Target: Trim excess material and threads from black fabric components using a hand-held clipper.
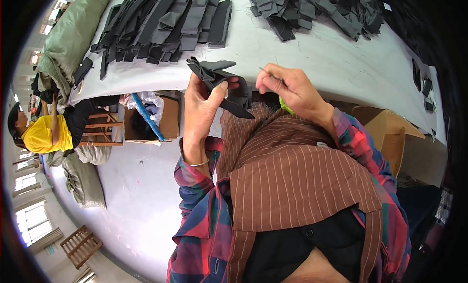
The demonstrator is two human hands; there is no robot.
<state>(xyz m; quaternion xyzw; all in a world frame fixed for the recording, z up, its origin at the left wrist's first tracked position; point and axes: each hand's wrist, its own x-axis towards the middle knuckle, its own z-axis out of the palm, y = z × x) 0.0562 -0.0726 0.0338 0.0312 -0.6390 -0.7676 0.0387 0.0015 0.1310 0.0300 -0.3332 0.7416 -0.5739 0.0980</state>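
Left hand [202, 107] grips a dark cloth piece [225, 85], thumb closed over it, just off the near edge of the table [312, 49]. Right hand [287, 88], beside the cloth, pinches a thin needle-like tool [273, 76]. Cloth stacks [165, 25] lie farther back on the table.

I see a pale grey floor [141, 195], a long white worktable [321, 49], bright windows [31, 224] at left, and a wooden stool [80, 245].

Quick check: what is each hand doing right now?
Left hand: closed on a dark fabric piece.
Right hand: fingers pinched on something thin; what it is cannot be told.
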